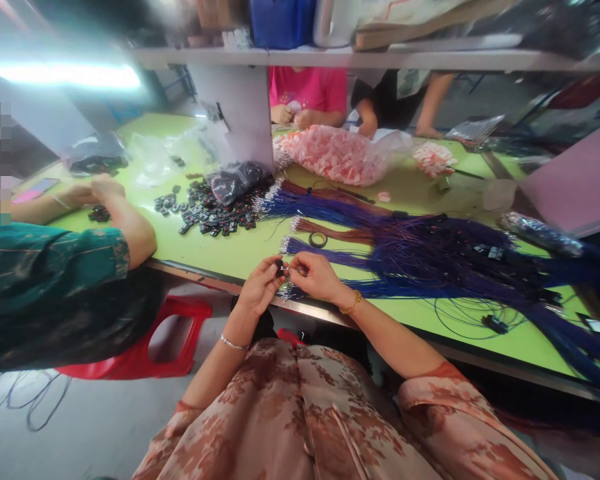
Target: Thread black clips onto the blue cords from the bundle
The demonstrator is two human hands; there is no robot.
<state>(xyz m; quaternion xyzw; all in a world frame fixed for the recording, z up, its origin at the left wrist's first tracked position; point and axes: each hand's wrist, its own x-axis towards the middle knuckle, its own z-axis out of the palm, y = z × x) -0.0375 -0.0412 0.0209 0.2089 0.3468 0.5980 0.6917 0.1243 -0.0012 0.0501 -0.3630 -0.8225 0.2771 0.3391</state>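
On the green-topped table (173, 241), 2 bare hands are meeting just above the near edge, with 1 small black plastic piece (280, 268) between them. 1 black ring-shaped roll (319, 245) is lying just beyond them; 1 heap of small black plastic pieces (207, 213), too many to count, is spreading left of centre. Long blue, purple and brown wires (420, 250), also uncountable, are running towards the right edge.

The left hand (261, 283) is pinching the small black plastic piece between thumb and fingertips. The right hand (317, 277) is bringing its thumb and index finger together just beside it; I cannot tell what they are gripping.

1 clear plastic bag of black pieces (237, 181) is resting on the heap's far side. 1 larger clear plastic bag of pale pink pieces (337, 155) is lying towards the far edge, and 1 loose pink pile (434, 159) is sitting to its right.
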